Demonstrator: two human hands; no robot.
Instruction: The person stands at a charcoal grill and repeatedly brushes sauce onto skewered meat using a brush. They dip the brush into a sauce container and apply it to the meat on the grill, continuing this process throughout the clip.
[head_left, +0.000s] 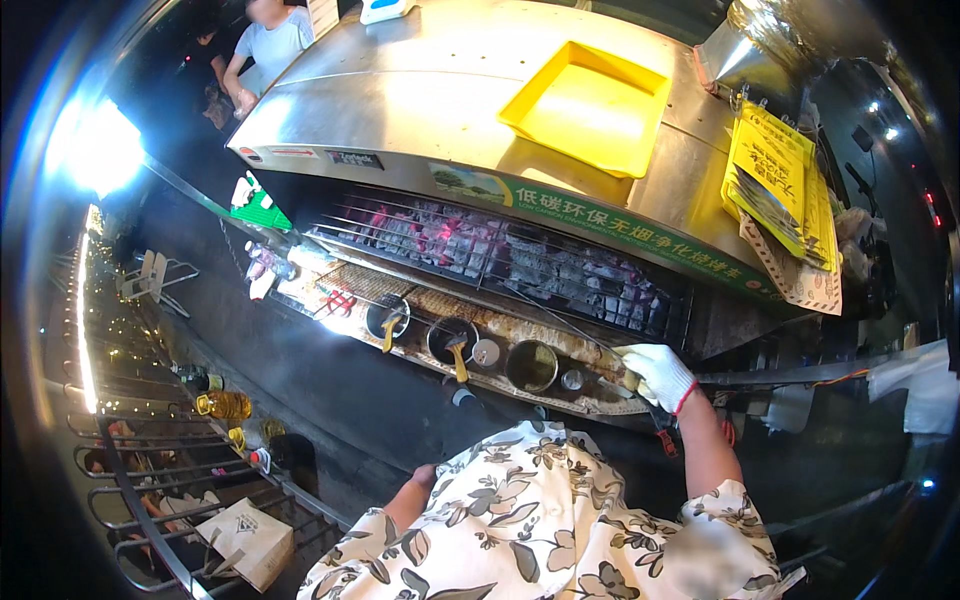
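Note:
My right hand (660, 376), in a white knitted glove with a red cuff, grips a thin metal rod (562, 321). The rod's far end reaches the front edge of a grill, beside the grate (480, 255). Beneath the bars lie grey-white charcoal pieces (405, 232), some glowing red. On the ledge nearest me stand two dark pots (433, 346) (369, 324) with wooden-handled brushes (459, 364) (388, 334), a metal pot of seasoning (541, 375) and a small round container (486, 352). My left hand (424, 475) is down by my side, mostly hidden by my shirt.
A yellow plastic tray (581, 120) lies on the stainless steel hood (427, 112). Yellow printed sheets (776, 180) hang at its right end. People (274, 37) stand beyond the far left corner. Behind a metal railing (150, 517) at left are oil bottles (225, 405) and a paper bag (251, 540).

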